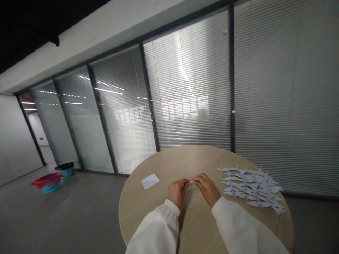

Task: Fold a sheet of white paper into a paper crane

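Both hands meet over the middle of a round wooden table point(148, 218). My left hand point(177, 190) and my right hand point(206, 188) pinch a small folded piece of white paper point(191, 183) between their fingertips. Most of that paper is hidden by the fingers, so its folded shape cannot be made out. Left of my left hand lies a white paper sheet point(150, 181), flat, with crease lines. To the right of my right hand, several white folded paper cranes point(251, 187) stand close together in rows.
Beyond the table runs a glass partition with blinds point(190, 88), its frame close to the table's far edge. On the grey floor at left stand a blue bin with a red liner point(51, 182) and another with a black liner point(66, 169).
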